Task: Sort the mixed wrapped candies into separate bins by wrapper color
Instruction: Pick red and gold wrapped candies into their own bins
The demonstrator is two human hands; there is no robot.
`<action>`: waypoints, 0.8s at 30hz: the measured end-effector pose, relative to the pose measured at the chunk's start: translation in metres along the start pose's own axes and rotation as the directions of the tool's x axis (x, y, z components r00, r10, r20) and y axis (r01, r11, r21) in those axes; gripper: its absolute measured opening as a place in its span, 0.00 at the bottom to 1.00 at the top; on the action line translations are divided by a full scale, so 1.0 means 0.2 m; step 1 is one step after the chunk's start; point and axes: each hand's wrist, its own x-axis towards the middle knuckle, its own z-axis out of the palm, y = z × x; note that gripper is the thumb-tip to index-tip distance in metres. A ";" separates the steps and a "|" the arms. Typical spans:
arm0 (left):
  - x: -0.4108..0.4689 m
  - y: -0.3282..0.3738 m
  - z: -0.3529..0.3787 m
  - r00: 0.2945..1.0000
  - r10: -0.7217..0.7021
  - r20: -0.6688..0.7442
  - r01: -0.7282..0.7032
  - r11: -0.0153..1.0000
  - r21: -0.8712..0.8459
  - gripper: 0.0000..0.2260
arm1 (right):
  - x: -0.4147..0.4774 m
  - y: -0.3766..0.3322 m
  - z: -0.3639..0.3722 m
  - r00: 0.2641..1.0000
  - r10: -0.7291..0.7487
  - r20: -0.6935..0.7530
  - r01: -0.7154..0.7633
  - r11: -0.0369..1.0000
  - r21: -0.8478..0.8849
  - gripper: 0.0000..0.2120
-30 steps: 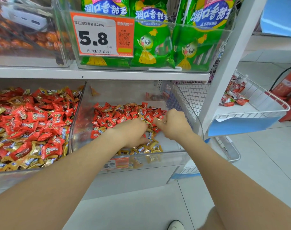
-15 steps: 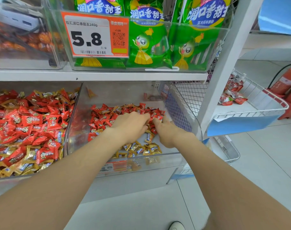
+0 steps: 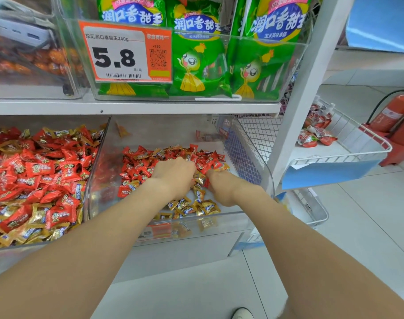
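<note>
A clear middle bin (image 3: 97, 187) on the lower shelf holds red candies (image 3: 136, 166) heaped at the back and gold candies (image 3: 205, 207) gathered at the front. My left hand (image 3: 173, 173) lies knuckles up on the heap, its fingers curled down among the wrappers and hidden. Just to its right, my right hand (image 3: 221, 187) reaches in, and its fingertips pinch a red candy (image 3: 205, 182) beside some gold ones. The bin to the left (image 3: 35, 171) is full of mixed red and gold candies.
The shelf above carries green snack bags (image 3: 196, 65) behind a 5.8 price tag (image 3: 125, 51). A white wire basket (image 3: 369, 153) with red packets hangs at the right, and a fire extinguisher (image 3: 396, 111) stands behind it. My shoe (image 3: 242, 313) is on the tiled floor.
My right hand has dropped from a raised fist into the candy heap and moved forward. My left hand has slid further back over the red candies.
</note>
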 end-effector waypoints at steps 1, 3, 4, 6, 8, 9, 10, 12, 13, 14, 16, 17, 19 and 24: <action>-0.02 -0.01 -0.02 1.000 0.004 -0.010 -0.005 0.999 -0.050 0.06 | -0.02 -0.01 -0.02 1.000 0.008 -0.006 -0.008 0.999 0.032 0.10; -0.07 -0.04 -0.08 0.999 -0.002 -0.050 -0.006 0.987 -0.163 0.09 | -0.07 -0.02 -0.09 0.997 0.027 -0.067 -0.017 0.989 0.150 0.06; -0.10 -0.06 -0.11 0.997 -0.012 -0.074 -0.006 0.972 -0.236 0.10 | -0.10 -0.03 -0.13 0.992 0.046 -0.115 -0.015 0.967 0.256 0.07; -0.16 -0.10 -0.17 0.993 -0.034 -0.117 -0.014 0.922 -0.388 0.12 | -0.18 -0.06 -0.19 0.984 0.088 -0.155 0.011 0.837 0.547 0.10; -0.24 -0.13 -0.22 0.985 -0.066 -0.157 -0.020 0.872 -0.489 0.15 | -0.27 -0.12 -0.23 0.992 0.074 -0.107 0.033 0.653 0.756 0.11; -0.28 -0.15 -0.24 0.981 -0.084 -0.176 -0.020 0.855 -0.518 0.16 | -0.30 -0.15 -0.24 0.995 0.057 -0.086 0.038 0.575 0.818 0.11; -0.34 -0.16 -0.26 0.974 -0.105 -0.199 -0.019 0.844 -0.536 0.17 | -0.34 -0.19 -0.25 0.997 0.038 -0.072 0.043 0.503 0.863 0.12; -0.45 -0.20 -0.31 0.955 -0.145 -0.260 -0.024 0.833 -0.553 0.16 | -0.39 -0.29 -0.27 0.998 -0.008 -0.054 0.053 0.360 0.931 0.12; -0.52 -0.22 -0.33 0.941 -0.160 -0.297 -0.033 0.833 -0.552 0.16 | -0.40 -0.34 -0.27 0.998 -0.028 -0.058 0.064 0.320 0.945 0.12; -0.57 -0.26 -0.35 0.926 -0.175 -0.336 -0.037 0.840 -0.541 0.15 | -0.41 -0.40 -0.28 0.997 -0.044 -0.070 0.080 0.315 0.946 0.12; -0.68 -0.34 -0.38 0.888 -0.221 -0.404 -0.011 0.868 -0.497 0.17 | -0.41 -0.53 -0.27 0.990 -0.049 -0.130 0.139 0.386 0.912 0.14; -0.73 -0.40 -0.39 0.870 -0.257 -0.420 0.030 0.879 -0.477 0.18 | -0.41 -0.60 -0.27 0.983 -0.052 -0.176 0.181 0.433 0.883 0.15; -0.81 -0.53 -0.39 0.845 -0.334 -0.417 0.132 0.887 -0.443 0.20 | -0.41 -0.75 -0.26 0.961 -0.071 -0.267 0.265 0.505 0.821 0.18; -0.92 -0.85 -0.32 0.825 -0.424 -0.374 0.323 0.896 -0.305 0.16 | -0.34 -1.12 -0.23 0.785 -0.145 -0.602 0.455 0.794 0.402 0.16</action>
